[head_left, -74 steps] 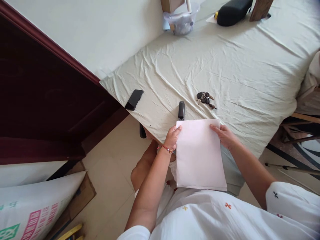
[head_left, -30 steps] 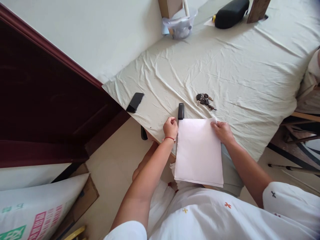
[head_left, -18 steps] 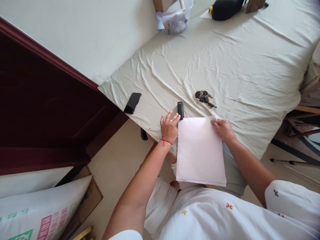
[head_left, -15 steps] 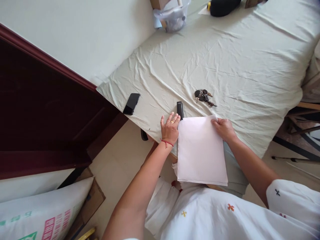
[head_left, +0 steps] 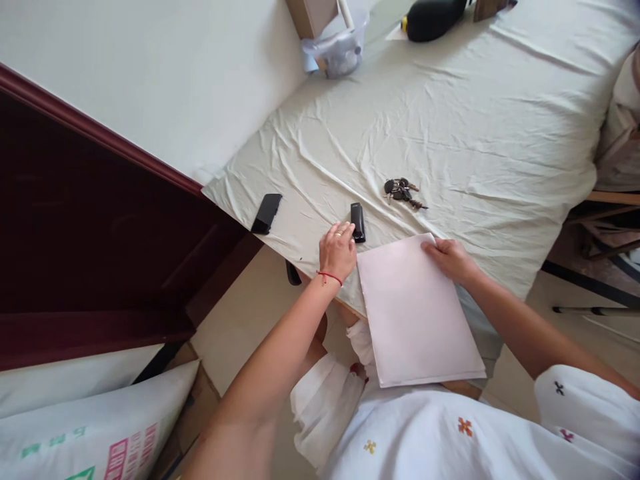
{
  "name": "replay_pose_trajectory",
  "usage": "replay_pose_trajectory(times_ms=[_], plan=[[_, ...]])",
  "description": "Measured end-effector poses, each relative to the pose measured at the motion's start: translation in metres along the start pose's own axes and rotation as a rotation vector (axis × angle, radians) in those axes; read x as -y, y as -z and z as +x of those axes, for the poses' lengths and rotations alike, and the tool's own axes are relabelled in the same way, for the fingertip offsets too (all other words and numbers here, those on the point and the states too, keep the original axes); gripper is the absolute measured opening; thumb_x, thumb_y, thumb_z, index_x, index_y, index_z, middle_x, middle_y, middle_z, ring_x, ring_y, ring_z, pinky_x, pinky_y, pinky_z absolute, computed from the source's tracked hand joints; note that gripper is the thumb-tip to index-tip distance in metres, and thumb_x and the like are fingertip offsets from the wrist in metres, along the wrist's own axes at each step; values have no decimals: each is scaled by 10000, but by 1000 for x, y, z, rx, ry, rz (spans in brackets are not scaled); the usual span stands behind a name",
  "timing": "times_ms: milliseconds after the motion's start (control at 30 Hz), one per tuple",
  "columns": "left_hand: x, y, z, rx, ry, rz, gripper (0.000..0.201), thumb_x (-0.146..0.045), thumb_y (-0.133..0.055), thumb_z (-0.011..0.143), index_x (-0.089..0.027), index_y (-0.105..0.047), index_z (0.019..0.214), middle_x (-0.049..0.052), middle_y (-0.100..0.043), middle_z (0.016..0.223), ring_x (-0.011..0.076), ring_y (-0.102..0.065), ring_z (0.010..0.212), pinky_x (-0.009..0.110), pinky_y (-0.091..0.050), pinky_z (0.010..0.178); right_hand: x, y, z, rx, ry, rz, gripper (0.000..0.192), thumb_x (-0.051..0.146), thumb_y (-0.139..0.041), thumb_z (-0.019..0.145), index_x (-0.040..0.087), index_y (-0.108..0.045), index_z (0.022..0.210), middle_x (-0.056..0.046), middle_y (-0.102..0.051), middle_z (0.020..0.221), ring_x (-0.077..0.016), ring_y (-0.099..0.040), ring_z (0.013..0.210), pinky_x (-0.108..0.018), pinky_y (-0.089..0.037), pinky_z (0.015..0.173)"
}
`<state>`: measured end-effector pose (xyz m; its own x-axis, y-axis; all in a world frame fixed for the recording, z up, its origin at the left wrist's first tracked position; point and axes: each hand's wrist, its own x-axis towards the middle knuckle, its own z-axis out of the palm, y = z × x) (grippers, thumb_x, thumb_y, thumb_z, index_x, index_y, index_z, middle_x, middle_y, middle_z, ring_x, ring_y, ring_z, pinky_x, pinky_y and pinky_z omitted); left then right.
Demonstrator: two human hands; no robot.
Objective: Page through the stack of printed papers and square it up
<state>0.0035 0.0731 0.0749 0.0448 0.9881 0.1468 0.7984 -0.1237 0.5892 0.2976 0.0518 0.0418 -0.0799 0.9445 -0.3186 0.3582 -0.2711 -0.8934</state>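
With thumb and fingers, my right hand (head_left: pixel 453 259) pinches the top right corner of a stack of white paper (head_left: pixel 417 310). The stack lies tilted across the table's near edge, its lower end over my lap. My left hand (head_left: pixel 339 250) is to the left of the paper, palm down with fingers stretched forward. Its fingertips reach the side of a black stapler (head_left: pixel 357 222), which sits just beyond the paper's top left corner. Whether they press on it I cannot tell.
A bunch of keys (head_left: pixel 403 192) lies beyond the paper. A black case-like object (head_left: pixel 267 213) rests near the left table edge. Farther back are a clear plastic tub (head_left: pixel 337 57) and a dark rounded object (head_left: pixel 435 20). A pale wrinkled cloth (head_left: pixel 450 127) covers the table.
The paper stack has turned, its lower end swinging right, and its top left corner has come away from the stapler. My left hand has left the paper's edge; my right still grips the corner.
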Motion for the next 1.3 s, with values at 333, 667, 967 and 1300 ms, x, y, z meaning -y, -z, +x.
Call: replay_pose_trajectory(times_ms=[333, 667, 967, 1300], plan=[[0, -18, -75, -47, 605, -1138, 696, -858, -600, 815, -195, -716, 997, 95, -769, 928, 217, -731, 866, 325, -565, 741, 23, 3, 28, 22, 178, 388, 578, 782, -731, 774, 216, -621, 816, -28, -654, 702, -152, -546, 545, -270, -431, 497], [18, -41, -100, -64, 487, -852, 447, -629, -826, 797, -194, -731, 839, -2, -713, 770, 189, -659, 822, 292, -526, 796, 16, -22, 75, 44, 237, 505, 533, 731, -742, 786, 213, -654, 875, -39, -692, 768, -168, -596, 610, -274, -490, 555], [29, -60, -107, -433, 464, -859, 516, -706, -760, 821, -194, -734, 874, 24, -748, 839, 196, -684, 851, 307, -552, 827, 10, -15, 90, 81, 433, 444, 462, 519, -920, 663, 235, -704, 956, -19, -648, 842, -170, -573, 747, -298, -508, 674], [35, -62, -110, -443, 408, -847, 478, -665, -793, 824, -191, -765, 876, 32, -786, 874, 185, -716, 881, 299, -564, 868, 5, -21, 88, -45, 535, 114, 403, 567, -739, 849, 225, -667, 1051, -37, -652, 825, -181, -542, 696, -345, -441, 685]])
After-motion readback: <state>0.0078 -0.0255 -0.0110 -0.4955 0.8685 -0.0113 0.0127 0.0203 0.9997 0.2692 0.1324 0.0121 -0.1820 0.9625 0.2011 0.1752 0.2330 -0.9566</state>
